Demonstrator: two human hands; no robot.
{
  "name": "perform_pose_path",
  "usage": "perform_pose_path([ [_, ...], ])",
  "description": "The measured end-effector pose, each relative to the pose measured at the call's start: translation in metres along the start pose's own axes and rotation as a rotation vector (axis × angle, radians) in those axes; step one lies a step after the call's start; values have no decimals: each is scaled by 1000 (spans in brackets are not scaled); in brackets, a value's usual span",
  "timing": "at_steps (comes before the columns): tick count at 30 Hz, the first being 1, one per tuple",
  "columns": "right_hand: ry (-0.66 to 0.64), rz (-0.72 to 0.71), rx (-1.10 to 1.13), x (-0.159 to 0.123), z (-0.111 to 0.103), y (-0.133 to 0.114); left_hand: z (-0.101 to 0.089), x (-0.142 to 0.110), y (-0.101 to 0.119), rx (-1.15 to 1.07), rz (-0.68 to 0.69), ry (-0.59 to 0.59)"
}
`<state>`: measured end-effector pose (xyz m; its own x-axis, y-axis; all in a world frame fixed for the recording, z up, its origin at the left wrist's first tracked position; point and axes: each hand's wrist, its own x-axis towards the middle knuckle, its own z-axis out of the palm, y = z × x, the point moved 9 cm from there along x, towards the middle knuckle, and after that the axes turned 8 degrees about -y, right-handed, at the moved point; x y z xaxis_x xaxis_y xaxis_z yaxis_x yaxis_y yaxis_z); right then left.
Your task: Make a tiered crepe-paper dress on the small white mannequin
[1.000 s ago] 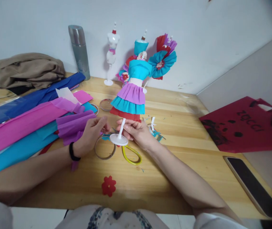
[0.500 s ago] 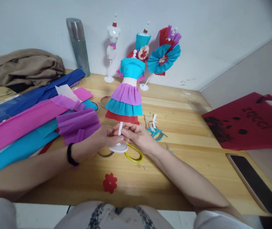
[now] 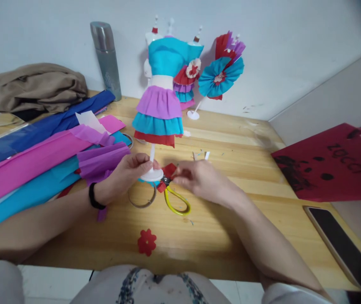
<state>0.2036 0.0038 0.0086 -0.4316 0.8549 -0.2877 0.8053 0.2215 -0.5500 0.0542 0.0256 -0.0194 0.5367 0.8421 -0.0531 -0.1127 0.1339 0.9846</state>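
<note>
In the head view, my left hand (image 3: 139,166) is closed around the white stem, just above the round base, of a small dress-form mannequin (image 3: 152,157). The mannequin is lifted and wears a blue paper bodice, a white waistband and a tiered purple, blue and red paper skirt (image 3: 158,112). To its right, my right hand (image 3: 201,179) has thumb and fingers pinched at the edge of a red paper piece (image 3: 169,169). This paper lies by the blades of yellow-handled scissors (image 3: 178,202), partly hidden by the hand. A roll of tape (image 3: 142,205) lies beside the scissors.
A red paper flower (image 3: 147,242) lies near the front edge. Crepe paper rolls (image 3: 41,162) cover the left side. Behind stand a thermos (image 3: 107,63) and other mannequins, one with a blue paper rosette (image 3: 220,80). A phone (image 3: 335,245) and red bag (image 3: 329,162) are right.
My right hand has let go of the mannequin's stand and moved right and down to the red paper. My left hand has raised the mannequin and shifted it slightly left.
</note>
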Motion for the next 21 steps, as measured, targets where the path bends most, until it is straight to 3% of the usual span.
perform_pose_path([
  [2, -216, 51, -221, -4, 19, -1, -7, 2, 1, 46, 17, 27],
  [4, -282, 96, -370, -6, 28, -2, -9, 4, -2, 68, 2, 16],
  [10, -296, 193, -497, 0, 36, 7, -9, 6, -10, -51, 2, -1],
  [15, -295, 51, -472, 0, 40, 3, -6, 5, -5, -57, -19, -18],
  [21, -253, -33, -359, -11, 16, 6, -6, 2, 0, -42, -50, 12],
])
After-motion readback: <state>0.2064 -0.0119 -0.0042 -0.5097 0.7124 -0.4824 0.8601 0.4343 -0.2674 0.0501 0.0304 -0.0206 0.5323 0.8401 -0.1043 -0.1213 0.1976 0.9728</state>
